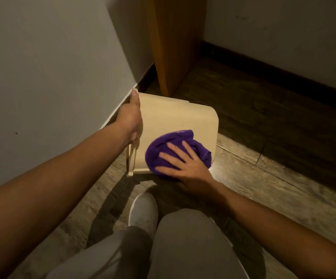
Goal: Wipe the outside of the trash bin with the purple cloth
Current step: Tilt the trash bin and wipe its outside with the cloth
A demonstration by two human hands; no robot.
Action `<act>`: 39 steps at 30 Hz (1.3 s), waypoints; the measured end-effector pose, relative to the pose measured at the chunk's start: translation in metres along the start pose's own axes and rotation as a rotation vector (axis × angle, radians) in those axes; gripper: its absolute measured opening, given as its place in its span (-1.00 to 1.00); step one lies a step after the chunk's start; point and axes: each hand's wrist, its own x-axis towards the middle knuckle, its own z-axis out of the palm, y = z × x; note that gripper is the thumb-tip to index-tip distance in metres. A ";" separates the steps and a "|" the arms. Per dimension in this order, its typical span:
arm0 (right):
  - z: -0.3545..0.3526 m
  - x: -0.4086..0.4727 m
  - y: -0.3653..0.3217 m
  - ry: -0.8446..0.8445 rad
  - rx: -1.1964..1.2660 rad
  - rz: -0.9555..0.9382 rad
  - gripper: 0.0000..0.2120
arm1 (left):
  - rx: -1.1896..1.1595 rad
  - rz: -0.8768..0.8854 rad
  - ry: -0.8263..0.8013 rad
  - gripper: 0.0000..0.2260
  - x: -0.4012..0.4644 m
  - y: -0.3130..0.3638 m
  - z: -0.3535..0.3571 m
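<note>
A beige trash bin [175, 121] is held tipped on its side just above a wooden floor [263, 158], close to a pale wall [52, 67] and a wooden panel [175, 47]. Its rim edge is gripped by the left hand [129, 117], fingers closed around it, thumb on top. A purple cloth [175, 152] is pressed flat against the bin's upturned side by the right hand [183, 162], fingers spread wide over it, nothing pinched. The wiping step is judged to be under way on 1 face. Next, the cloth would likely need to be swept across the bare upper area, then the bin turned so that the other sides can be reached.
</note>
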 end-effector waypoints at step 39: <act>-0.055 0.081 -0.018 0.400 0.440 0.693 -0.44 | 0.505 0.756 -0.288 -0.54 -0.049 -0.001 -0.001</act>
